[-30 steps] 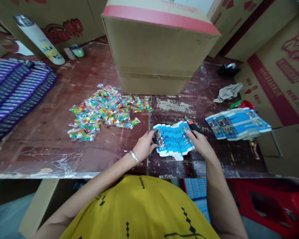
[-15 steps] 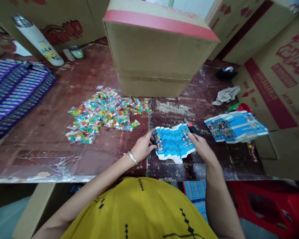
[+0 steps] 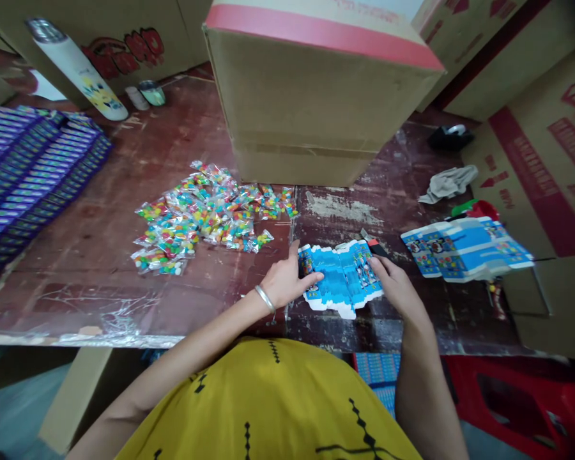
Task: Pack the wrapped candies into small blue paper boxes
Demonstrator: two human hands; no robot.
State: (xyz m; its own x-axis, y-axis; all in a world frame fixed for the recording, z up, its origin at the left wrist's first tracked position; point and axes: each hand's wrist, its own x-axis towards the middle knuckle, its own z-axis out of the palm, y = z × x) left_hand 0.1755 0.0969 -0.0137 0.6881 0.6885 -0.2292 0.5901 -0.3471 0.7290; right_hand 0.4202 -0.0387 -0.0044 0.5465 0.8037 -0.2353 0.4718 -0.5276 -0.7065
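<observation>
A small stack of flat blue printed cartons (image 3: 340, 275) lies on the worn red-brown table (image 3: 100, 230) in front of me. My left hand (image 3: 285, 281) grips its left end, thumb laid across the top, a silver bangle on the wrist. My right hand (image 3: 395, 284) holds the right end, fingers curled on the edge. A heap of small clear bags of coloured candy (image 3: 206, 217) lies just left of the cartons. A second pile of the same blue flat cartons (image 3: 464, 246) rests to the right.
A large cardboard box (image 3: 311, 96) stands at the table's middle back. Purple packs (image 3: 29, 172) are stacked on the left, with a white bottle (image 3: 76, 67) behind them. A rag (image 3: 448, 182), a tape dispenser (image 3: 453, 135) and more cartons (image 3: 546, 147) are at the right. A red stool (image 3: 522, 402) is below.
My left thumb has slid onto the top of the blue carton stack. Both hands keep hold of the stack, which has hardly shifted.
</observation>
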